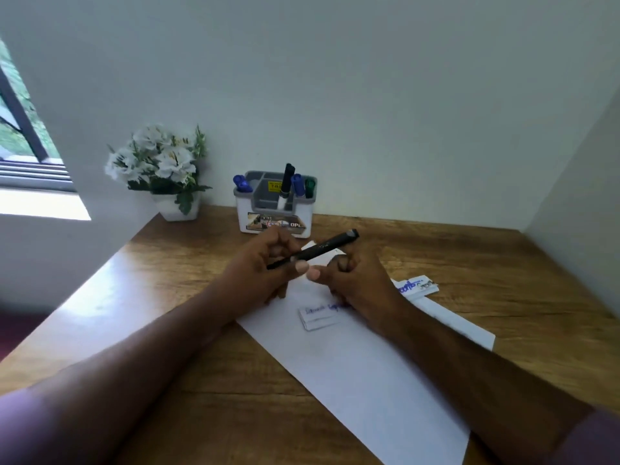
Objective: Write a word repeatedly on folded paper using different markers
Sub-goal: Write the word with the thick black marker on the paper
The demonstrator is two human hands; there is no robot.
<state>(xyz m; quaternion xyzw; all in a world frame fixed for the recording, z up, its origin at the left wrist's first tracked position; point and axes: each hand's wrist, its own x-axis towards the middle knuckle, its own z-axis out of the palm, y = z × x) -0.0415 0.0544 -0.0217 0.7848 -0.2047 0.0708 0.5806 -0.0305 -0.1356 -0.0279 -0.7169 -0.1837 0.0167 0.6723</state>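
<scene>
Both hands meet over the middle of the wooden desk (188,347). The left hand (261,266) has its grip curled round a black marker (315,251), thumb pressed on the barrel; the marker lies slanted, its grey-tipped end pointing far and right, above the paper. The right hand (352,280) has its fingers curled in, thumb tip just beside the left thumb and the marker's barrel; whether its grip actually pinches the marker cannot be told.

A large white sheet (362,374) lies diagonally on the desk under the forearms, running from the hands toward the near right. On it, just near of the right hand, sits a small folded paper (317,317) with faint blue writing, partly covered by the right wrist. Another folded paper (419,286) with blue and dark writing lies to the right of the right hand, at the sheet's far edge.

At the far side against the wall stands a white and grey pen holder (273,216) with several compartments. Two blue markers (242,184) lean in its left compartment, a black marker with white body (287,182) stands upright in the middle one, and a blue marker (297,184) and green marker (310,186) sit in the right one. Left of the holder is a white pot (179,209) with white flowers (157,156). A window (20,135) shows at the far left.
</scene>
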